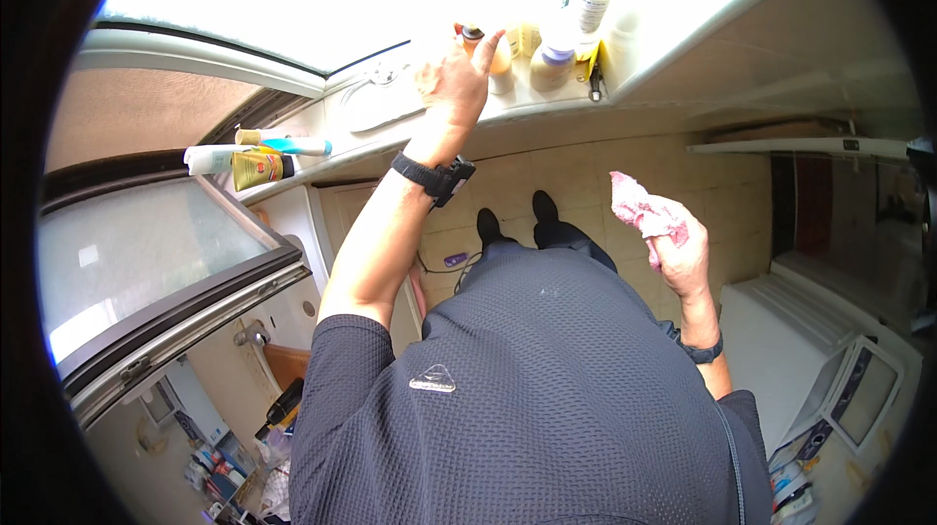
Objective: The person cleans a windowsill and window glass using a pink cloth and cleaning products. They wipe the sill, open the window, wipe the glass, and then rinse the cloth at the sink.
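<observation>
My left hand (452, 78) is at the window sill (512, 102), its back towards me. Between its thumb and fingers shows a dark-capped bottle with an orange tint (473, 34); the hand hides most of it, so I cannot tell whether it is gripped. Just right of the thumb stands an amber-and-white bottle (501, 64). Farther right is a wide jar with a lilac neck (553, 65). My right hand (682, 254) is lower, out over the floor, shut on a crumpled pink cloth (644, 212) whose loose end sticks up to the left.
Several tubes, including a gold tube (258, 168), lie at the sill's left end beside an open window sash (168, 254). A white bottle (594, 9) and a small black-capped item (595, 82) are at the right corner. A white appliance (787, 349) stands at right; a cable (446, 271) lies on the floor.
</observation>
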Motion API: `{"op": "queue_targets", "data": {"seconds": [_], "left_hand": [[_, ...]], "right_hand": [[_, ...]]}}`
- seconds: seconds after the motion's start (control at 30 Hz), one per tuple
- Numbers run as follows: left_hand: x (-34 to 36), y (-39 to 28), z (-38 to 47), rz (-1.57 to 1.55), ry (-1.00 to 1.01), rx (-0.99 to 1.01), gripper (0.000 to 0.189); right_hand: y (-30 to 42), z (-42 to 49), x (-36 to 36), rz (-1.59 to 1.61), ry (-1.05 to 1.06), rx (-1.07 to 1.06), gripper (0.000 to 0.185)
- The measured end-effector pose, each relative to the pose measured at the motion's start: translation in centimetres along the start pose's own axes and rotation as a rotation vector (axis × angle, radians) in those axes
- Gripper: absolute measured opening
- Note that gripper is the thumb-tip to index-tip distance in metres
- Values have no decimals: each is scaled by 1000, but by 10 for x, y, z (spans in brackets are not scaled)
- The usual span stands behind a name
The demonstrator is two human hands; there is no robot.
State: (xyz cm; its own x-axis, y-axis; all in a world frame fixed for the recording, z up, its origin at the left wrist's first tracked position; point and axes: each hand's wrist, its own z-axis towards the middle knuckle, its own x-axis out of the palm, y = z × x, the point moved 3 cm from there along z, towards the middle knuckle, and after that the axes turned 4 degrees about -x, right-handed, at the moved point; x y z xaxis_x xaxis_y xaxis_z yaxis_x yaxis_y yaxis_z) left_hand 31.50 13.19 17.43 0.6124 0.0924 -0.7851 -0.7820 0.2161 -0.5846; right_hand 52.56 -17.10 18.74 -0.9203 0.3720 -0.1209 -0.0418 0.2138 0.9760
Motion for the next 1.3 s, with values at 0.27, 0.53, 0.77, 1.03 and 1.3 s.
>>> {"op": "queue_targets", "data": {"seconds": [0.27,0.53,0.77,1.03,1.3], "left_hand": [[4,10,-7,-233,110,28,70],[-5,17,-8,-419,189,-54,54],[-73,30,5,-763,33,32,29],[-98,60,28,-153,-178,139,30],[-79,71,24,-148,-262,-13,35]], "right_hand": [[1,13,0,-24,65,6,25],[6,23,7,-41,137,1,26],[3,23,6,-13,131,-3,26],[0,24,6,-13,127,-7,25],[-1,22,5,-12,120,9,26]]}}
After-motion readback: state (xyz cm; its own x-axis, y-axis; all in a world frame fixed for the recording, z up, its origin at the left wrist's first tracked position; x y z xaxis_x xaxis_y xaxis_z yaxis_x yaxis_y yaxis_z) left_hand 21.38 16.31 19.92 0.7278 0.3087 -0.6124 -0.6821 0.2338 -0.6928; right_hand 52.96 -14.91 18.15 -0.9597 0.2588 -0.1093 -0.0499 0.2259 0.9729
